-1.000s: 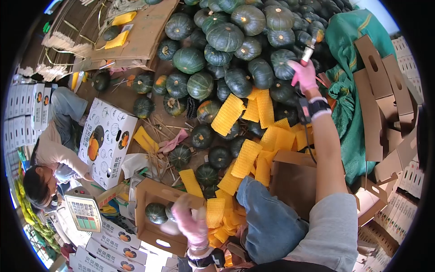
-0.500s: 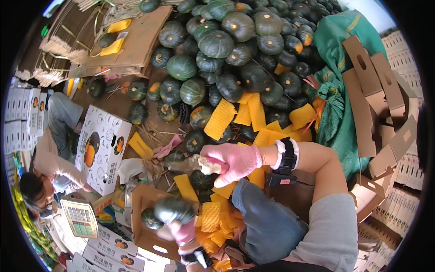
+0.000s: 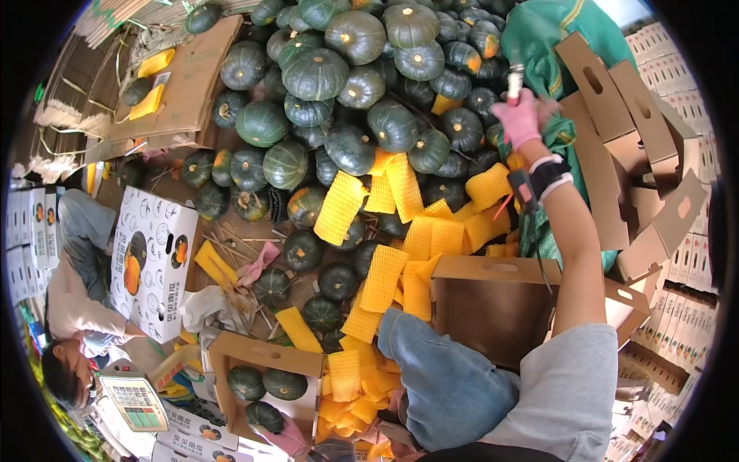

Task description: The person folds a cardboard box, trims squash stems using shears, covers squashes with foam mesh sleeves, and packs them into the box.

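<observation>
My right hand [image 3: 520,119], in a pink glove, is closed round a small red-and-white tool [image 3: 515,83] at the right side of the pumpkin heap [image 3: 315,73]. Low in the view, my left hand [image 3: 286,439], also in a pink glove, is on a dark green pumpkin [image 3: 265,416] at the near edge of an open cardboard box [image 3: 265,354]. Two more pumpkins [image 3: 284,383] sit inside that box. Yellow foam sleeves [image 3: 385,279] lie between the heap and my knee.
An empty brown box [image 3: 493,308] stands beside my right leg. Cut cardboard boxes [image 3: 608,154] and a green sack [image 3: 539,38] are at the right. At the left a person [image 3: 77,300] sits by a printed white box [image 3: 150,262] and a scale [image 3: 135,402].
My right hand has swung from over the box area back up to the right with the tool. The left hand's pumpkin has moved down and left; a second pumpkin shows in the box.
</observation>
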Action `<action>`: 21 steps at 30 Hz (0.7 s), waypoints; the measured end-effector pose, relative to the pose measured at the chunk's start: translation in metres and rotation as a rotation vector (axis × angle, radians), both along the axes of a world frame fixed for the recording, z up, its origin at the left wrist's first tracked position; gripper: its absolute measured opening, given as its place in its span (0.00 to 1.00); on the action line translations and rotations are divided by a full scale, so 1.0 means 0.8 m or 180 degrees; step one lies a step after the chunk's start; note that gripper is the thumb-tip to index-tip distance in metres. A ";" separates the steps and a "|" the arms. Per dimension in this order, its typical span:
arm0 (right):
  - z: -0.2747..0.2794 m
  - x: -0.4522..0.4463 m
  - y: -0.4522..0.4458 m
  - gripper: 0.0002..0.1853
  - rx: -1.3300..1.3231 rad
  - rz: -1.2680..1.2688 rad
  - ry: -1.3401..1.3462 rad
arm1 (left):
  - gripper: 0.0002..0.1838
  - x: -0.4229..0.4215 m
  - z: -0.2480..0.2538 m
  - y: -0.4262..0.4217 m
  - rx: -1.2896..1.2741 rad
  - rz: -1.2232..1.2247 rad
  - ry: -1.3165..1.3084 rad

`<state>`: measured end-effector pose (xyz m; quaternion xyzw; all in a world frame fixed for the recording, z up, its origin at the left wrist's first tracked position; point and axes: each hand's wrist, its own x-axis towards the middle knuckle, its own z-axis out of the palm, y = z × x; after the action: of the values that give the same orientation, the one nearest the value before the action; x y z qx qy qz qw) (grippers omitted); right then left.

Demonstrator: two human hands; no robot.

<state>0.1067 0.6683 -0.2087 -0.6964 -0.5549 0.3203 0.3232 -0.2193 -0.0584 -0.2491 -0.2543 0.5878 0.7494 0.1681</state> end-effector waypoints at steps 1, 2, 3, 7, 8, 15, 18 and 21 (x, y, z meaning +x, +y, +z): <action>0.001 0.005 0.011 0.22 0.0102 -0.0055 -0.0074 | 0.28 0.001 -0.002 0.002 0.0091 -0.0001 -0.0081; 0.002 0.010 0.025 0.23 0.0214 -0.0103 -0.0149 | 0.28 0.004 -0.007 0.005 0.0192 0.0004 -0.0163; 0.003 0.004 0.030 0.23 0.0224 -0.0050 -0.0538 | 0.32 0.004 -0.021 -0.009 -0.0090 -0.0386 -0.0365; -0.041 -0.035 0.054 0.28 0.0402 0.1120 -0.1854 | 0.39 0.026 0.006 0.040 -0.3468 -0.2815 0.1238; -0.041 -0.059 0.045 0.29 0.0642 0.1428 -0.1906 | 0.40 0.035 0.012 0.033 -0.4338 -0.3141 0.0864; -0.121 0.025 0.158 0.33 0.1057 0.2634 -0.2348 | 0.35 0.050 0.003 0.073 -0.1803 -0.0507 -0.0023; -0.040 -0.027 0.084 0.38 0.0805 0.1876 -0.3460 | 0.38 0.049 0.006 0.066 -0.1789 -0.0597 -0.0268; -0.097 -0.028 0.106 0.40 0.0501 0.1655 -0.3541 | 0.38 0.041 0.010 0.060 -0.1733 -0.0475 -0.0515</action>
<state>0.0842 0.7529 -0.2861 -0.5752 -0.8138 -0.0644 -0.0527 -0.1867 -0.0100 -0.2411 -0.3051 0.7690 0.5270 0.1946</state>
